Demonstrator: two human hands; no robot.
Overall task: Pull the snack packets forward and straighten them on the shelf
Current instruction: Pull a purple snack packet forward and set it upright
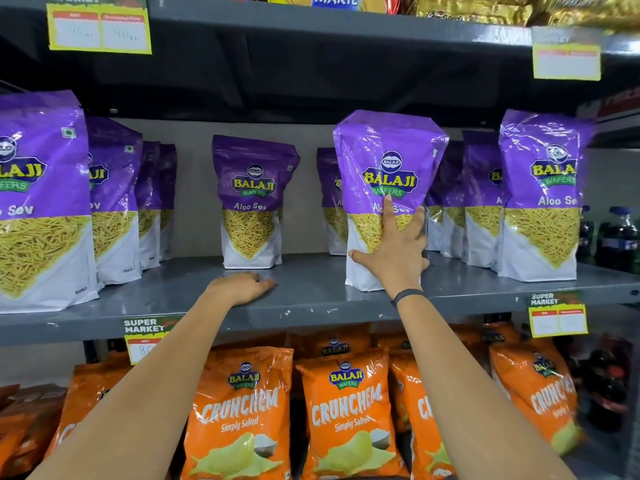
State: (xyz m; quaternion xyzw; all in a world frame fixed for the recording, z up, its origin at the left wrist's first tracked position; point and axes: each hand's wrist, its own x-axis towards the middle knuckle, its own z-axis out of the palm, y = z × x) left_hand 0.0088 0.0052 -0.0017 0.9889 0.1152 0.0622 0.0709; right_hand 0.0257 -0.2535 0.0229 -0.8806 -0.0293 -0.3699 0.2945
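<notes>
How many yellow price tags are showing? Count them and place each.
4. Upper-left tag and upper-right tag hang on the top shelf edge; lower-left tag, partly behind a forearm, and lower-right tag on the purple packets' shelf edge.

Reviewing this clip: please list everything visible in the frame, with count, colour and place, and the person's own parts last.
Aloo Sev packets: about a dozen visible, purple and white, middle shelf; one near the front edge.
Crunchem packets: several, orange, lower shelf.
Middle shelf: one, grey.
Price tags: four, yellow, on shelf edges.
Gold packets: count unclear, top shelf.
Dark bottles: a few, far right.
Wristband: one, black, right wrist.
Left hand: palm down on the shelf.
Right hand: fingers spread flat on the front packet.
</notes>
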